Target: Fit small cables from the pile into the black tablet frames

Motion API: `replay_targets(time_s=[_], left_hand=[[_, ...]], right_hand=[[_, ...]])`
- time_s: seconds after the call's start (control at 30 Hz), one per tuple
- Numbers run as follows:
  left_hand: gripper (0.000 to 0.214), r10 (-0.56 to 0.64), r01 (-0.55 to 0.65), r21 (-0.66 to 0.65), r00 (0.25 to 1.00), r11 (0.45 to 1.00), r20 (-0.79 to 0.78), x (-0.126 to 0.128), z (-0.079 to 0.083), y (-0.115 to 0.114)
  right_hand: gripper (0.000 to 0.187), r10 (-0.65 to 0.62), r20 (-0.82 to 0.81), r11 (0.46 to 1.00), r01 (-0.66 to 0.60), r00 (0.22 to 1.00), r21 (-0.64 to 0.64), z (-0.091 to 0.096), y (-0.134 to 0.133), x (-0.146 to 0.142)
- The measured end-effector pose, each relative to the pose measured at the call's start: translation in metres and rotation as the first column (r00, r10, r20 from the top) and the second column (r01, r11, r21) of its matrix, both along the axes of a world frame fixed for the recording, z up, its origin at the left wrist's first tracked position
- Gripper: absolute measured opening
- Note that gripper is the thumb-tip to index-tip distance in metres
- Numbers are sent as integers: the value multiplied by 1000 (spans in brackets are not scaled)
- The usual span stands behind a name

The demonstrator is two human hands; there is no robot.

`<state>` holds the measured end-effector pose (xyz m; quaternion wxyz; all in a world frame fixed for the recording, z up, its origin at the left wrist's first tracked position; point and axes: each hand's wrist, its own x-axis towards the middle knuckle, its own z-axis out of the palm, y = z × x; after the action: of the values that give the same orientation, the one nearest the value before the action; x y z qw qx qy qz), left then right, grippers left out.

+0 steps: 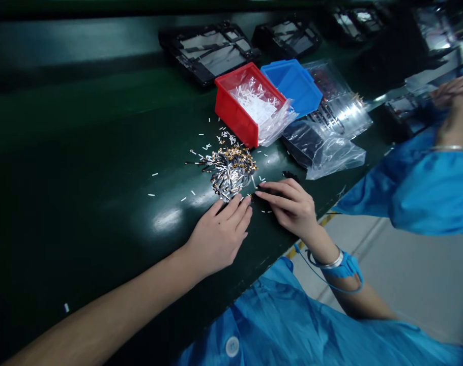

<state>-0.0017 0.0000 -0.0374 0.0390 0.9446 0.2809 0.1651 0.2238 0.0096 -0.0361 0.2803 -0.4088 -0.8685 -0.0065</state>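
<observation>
While your left hand (218, 236) lies palm down with its fingers loosely together, holding nothing you can see, its fingertips sit right at the lower edge of a heap of thin black leads (231, 173) with gold terminals. Your right hand (290, 208) reaches in just beside that heap, its fingers drawn narrow and low over the green worktop (102, 152). A dark scrap (290, 175) lies just past them, and you can't tell whether those fingers pinch anything, because they hide what's beneath them. The heap is too tangled to count, and its inner strands are hidden.

Short white pieces (153, 174) lie scattered around it. Behind it stands a red plastic bin (226, 104) holding a clear bag of white pieces (254, 109), the bag spilling over the rim, with a blue bin (292, 84) just beside it. Clear plastic bags (330, 157) lie to their right, and dim black frames (208, 53) sit farther back. On your right wrist you wear a blue wrist strap (346, 267) with a thin cord. At the upper right, another person's hand (455, 96) is cut off at the edge of view, its blue sleeve (426, 193) reaching in.
</observation>
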Motion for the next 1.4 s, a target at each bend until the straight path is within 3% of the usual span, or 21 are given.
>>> replay_targets(time_s=[0.43, 0.67, 0.77, 0.87, 0.97, 1.03, 1.13, 1.27, 1.4], left_hand=[[40, -4, 4, -17, 1000, 1000, 22, 1, 0, -1], [43, -16, 16, -57, 1000, 998, -1, 1, 2, 0], [42, -17, 17, -49, 1000, 999, 3, 0, 1, 0], [40, -13, 14, -20, 1000, 1000, 24, -1, -1, 0], [39, -21, 21, -6, 999, 1000, 42, -1, -3, 0], [38, -24, 25, -16, 998, 1000, 63, -1, -3, 0], [37, 4, 5, -56, 985, 998, 171, -3, 1, 1], [35, 163, -101, -184, 916, 978, 365, -7, 7, 6], [36, 149, -90, -191, 933, 978, 326, -12, 3, 13]], right_hand=[[34, -35, 285, 992, 0, 958, 123, 5, -7, -2], [34, 5, 369, 996, -38, 929, 82, 9, -6, -1], [36, 2, 315, 1000, -5, 949, 11, 5, -5, 2], [31, -24, 133, 999, 29, 991, -33, 3, -7, 0], [23, -77, -47, 996, 75, 996, -39, 5, -12, -6], [17, -103, -70, 994, 101, 992, -31, 10, -16, -13], [14, -89, 30, 996, 90, 996, -21, 22, -19, -25], [21, -24, 316, 998, 42, 948, -51, 34, -10, -44], [16, 12, 544, 997, 31, 839, -71, 37, -1, -60]])
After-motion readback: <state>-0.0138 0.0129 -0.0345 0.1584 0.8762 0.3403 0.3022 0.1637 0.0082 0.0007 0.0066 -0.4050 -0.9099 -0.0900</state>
